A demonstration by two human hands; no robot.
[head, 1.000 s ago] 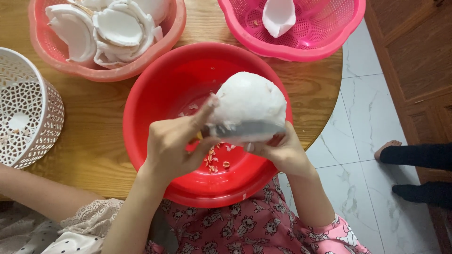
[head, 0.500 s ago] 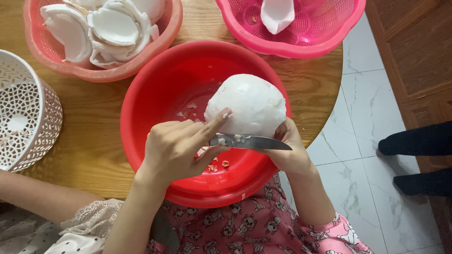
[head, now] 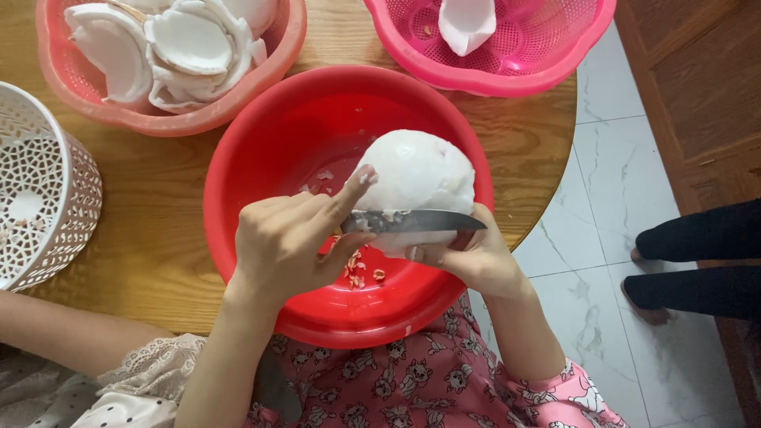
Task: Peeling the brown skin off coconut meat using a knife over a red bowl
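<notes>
Two hands work over a wooden table (head: pixel 143 238): left grip (head: pixel 293 246) pinches knife (head: pixel 420 220), right grip (head: pixel 468 257) cups coconut (head: pixel 416 170).

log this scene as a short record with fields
left hand: holds knife, forefinger on coconut
right hand: cups coconut from below
coconut: white, peeled, held over red basin
basin: a few peel scraps at bottom
table: wooden, round edge
behind: pink tub of white coconut pieces; pink basket with one piece
left edge: white lattice basket
floor: another person's legs at right
</notes>
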